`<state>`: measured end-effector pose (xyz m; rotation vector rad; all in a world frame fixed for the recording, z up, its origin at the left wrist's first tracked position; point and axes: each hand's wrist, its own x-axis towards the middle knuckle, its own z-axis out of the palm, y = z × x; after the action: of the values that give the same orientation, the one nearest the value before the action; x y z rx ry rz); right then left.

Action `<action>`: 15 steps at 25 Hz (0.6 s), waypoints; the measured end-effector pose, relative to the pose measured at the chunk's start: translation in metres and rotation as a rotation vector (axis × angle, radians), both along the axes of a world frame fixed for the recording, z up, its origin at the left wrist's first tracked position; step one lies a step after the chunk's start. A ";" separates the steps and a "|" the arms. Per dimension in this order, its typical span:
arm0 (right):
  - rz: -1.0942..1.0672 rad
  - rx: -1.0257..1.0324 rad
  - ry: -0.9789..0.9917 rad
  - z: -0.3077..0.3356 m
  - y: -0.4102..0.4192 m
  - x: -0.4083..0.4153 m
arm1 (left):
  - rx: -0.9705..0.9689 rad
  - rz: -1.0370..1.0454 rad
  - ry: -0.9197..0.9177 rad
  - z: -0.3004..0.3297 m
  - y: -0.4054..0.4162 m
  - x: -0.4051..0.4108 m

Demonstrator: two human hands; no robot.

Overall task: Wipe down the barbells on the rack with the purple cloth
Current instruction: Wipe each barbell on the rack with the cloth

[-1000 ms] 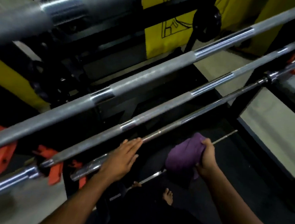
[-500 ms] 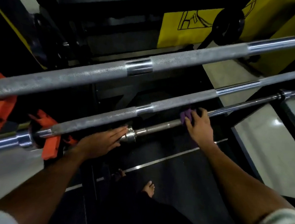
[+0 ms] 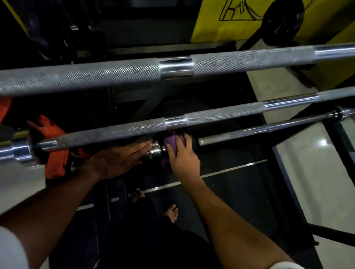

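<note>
head view: three barbells lie across the rack, running from lower left to upper right. the top barbell [image 3: 117, 77] is nearest the camera, knurled with a smooth chrome band. the middle barbell [image 3: 217, 114] sits below it, its sleeve end toward the rack's left edge beside an orange rack hook [image 3: 57, 158]. the lowest barbell [image 3: 258, 132] is thinner and darker, reaching to a collar near the rack's right edge.

the right hand [image 3: 184, 156] grasps the purple cloth [image 3: 171, 143], fingers curled over it and around the lowest barbell, just under the middle barbell's chrome band. the cloth is bunched around the shaft right beside the chrome collar [image 3: 157, 150] at that bar's left end; a bit of purple shows below the hand too.

the left hand [image 3: 118, 161] is released, fingers straight and together, fingertips touching the collar from the left.

a yellow panel [image 3: 226, 10] and a black weight plate [image 3: 283, 15] stand behind the rack. bare feet [image 3: 171, 212] show on the dark floor below.
</note>
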<state>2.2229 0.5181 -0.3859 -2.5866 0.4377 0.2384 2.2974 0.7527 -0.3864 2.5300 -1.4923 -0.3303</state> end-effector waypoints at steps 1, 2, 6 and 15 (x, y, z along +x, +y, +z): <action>0.024 -0.028 0.022 0.002 -0.011 0.001 | -0.009 0.006 -0.011 0.000 0.000 0.000; 0.022 -0.054 0.040 0.004 -0.028 0.001 | -0.022 0.007 -0.029 -0.001 -0.001 0.001; -0.204 -0.077 0.001 0.011 -0.129 0.008 | -0.037 -0.093 -0.074 -0.011 -0.002 0.005; -0.017 -0.038 -0.023 -0.013 -0.018 0.002 | -0.035 -0.046 -0.054 -0.008 0.001 0.003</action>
<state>2.2252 0.4998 -0.3993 -2.6187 0.4593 0.1967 2.3005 0.7534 -0.3939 2.5006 -1.5635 -0.2419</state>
